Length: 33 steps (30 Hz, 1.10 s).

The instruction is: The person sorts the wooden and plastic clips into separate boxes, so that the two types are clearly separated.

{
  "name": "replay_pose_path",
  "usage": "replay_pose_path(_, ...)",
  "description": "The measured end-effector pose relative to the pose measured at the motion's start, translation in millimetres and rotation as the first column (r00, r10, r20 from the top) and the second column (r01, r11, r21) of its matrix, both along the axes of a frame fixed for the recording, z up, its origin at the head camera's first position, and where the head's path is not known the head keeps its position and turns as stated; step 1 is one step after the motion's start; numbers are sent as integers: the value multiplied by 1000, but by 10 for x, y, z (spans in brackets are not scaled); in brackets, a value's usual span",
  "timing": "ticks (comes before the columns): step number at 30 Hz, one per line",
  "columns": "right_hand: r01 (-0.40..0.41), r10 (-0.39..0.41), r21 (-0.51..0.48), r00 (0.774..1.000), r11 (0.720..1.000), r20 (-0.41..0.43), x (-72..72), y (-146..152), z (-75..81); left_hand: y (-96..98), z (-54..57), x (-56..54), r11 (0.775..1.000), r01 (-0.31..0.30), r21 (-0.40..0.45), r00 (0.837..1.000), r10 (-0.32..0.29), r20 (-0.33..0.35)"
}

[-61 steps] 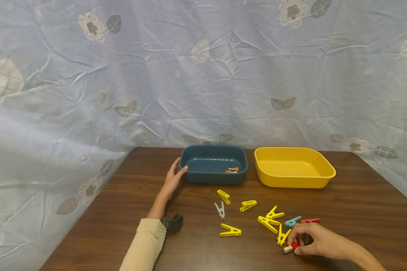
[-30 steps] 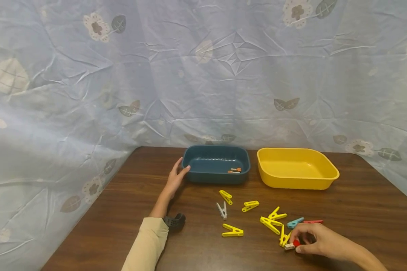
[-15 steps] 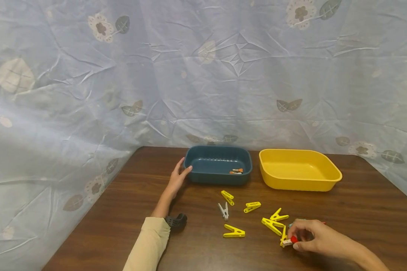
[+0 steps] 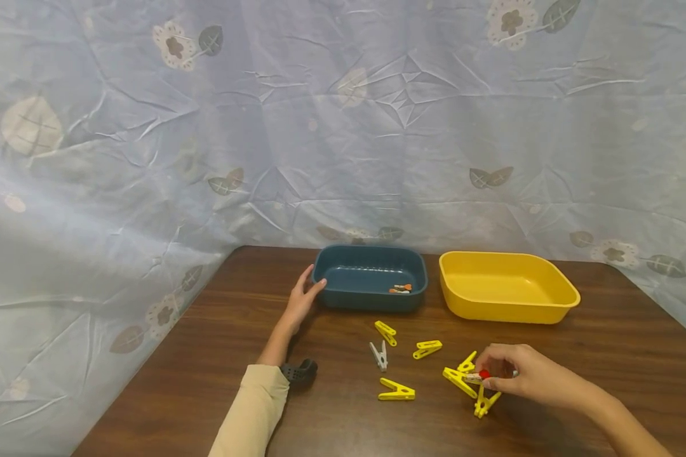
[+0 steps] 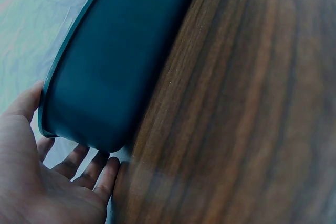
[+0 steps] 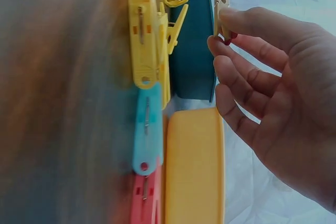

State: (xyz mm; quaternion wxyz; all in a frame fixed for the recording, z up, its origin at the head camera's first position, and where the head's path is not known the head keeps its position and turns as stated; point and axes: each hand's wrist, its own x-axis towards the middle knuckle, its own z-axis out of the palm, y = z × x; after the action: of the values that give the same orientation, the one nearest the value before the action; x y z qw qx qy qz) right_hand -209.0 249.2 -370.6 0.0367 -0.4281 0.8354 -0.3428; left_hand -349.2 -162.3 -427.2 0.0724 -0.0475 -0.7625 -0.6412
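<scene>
My right hand (image 4: 528, 376) pinches a small wooden clothespin (image 6: 221, 17) with a red decoration between thumb and fingertips, raised above the table. Under and beside it lie several yellow plastic clothespins (image 4: 460, 382). A light-blue clothespin (image 6: 148, 129) and a red clothespin (image 6: 145, 198) show in the right wrist view; my right hand mostly hides them from the head camera. At the dark blue bin (image 4: 371, 300) my left hand (image 4: 299, 308) rests spread against the left end, thumb at the rim. Small wooden clothespins with orange decorations (image 4: 401, 289) lie inside that bin.
A yellow bin (image 4: 505, 309) stands to the right of the blue one. In front of them lie a grey clothespin (image 4: 380, 356) and more yellow clothespins (image 4: 397, 390) on the brown wooden table (image 4: 331, 419). A patterned curtain (image 4: 343, 158) hangs behind.
My right hand has lifted the wooden clothespin and carried it forward, away from the table's near side. My left hand keeps its place at the blue bin. The head view has shifted slightly.
</scene>
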Motion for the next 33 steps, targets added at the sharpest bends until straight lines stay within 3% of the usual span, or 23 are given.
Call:
replay_pose_path(15,78,-78,33,997,996,17,-205,-147,156,7,-20,-2,1000,-5,1,1000,5,-4)
replay_pose_path(24,226,-232,124,972,966,36,-308,-225,232,6,-21,1,1000,-7,-7,1000,7,-12)
replay_pose_path(33,234,-227,135,972,963,-66,-462,-288,267,8,-10,3,1000,-5,-10,1000,5,-20)
